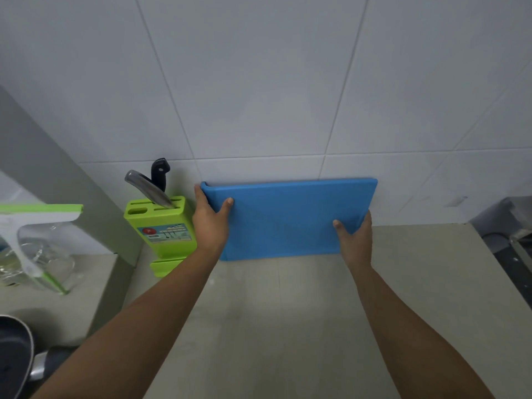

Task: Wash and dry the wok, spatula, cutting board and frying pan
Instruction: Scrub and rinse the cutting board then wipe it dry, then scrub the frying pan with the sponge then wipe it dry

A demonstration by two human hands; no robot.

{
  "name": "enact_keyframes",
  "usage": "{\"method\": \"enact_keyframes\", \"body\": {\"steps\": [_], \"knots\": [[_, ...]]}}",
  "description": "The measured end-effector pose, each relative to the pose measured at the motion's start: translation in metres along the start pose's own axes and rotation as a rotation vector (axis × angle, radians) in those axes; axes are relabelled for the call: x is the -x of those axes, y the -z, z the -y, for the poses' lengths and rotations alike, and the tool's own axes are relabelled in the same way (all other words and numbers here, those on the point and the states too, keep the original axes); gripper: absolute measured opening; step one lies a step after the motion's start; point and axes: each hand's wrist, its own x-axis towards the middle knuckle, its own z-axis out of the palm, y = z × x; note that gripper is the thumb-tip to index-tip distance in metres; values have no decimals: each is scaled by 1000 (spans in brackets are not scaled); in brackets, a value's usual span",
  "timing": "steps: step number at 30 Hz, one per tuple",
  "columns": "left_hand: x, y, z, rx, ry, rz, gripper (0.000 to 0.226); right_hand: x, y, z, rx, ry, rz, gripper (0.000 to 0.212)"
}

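Observation:
A blue cutting board (285, 217) stands on its long edge on the grey counter (288, 312), leaning against the white tiled wall. My left hand (210, 218) grips its left edge, thumb on the front face. My right hand (355, 237) grips its lower right edge, thumb also on the front. A dark pan (13, 355) with a metal-collared handle shows at the bottom left corner, partly cut off by the frame.
A green knife block (161, 223) holding two knives stands just left of the board. Further left are a green-and-white squeegee (34, 226) and a clear glass jug (49, 260). A dark appliance (506, 226) sits at the right edge.

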Motion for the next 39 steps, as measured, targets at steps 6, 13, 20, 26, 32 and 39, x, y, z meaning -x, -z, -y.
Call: {"method": "enact_keyframes", "body": {"steps": [6,13,20,26,32,39], "knots": [[17,4,4,-51,-2,80,86,13,6,14,151,-82,20,92],[67,35,10,-128,-89,88,69,66,4,38,299,-29,123,82],[120,121,47,-238,-64,-13,56,163,-22,71,396,99,342,70],[165,191,88,-102,37,-167,39,239,-55,95,389,227,507,61],[209,251,136,140,288,-419,26,322,-104,117,539,501,717,57],[199,323,175,466,610,-654,62,382,-174,128,846,698,795,62]]}}
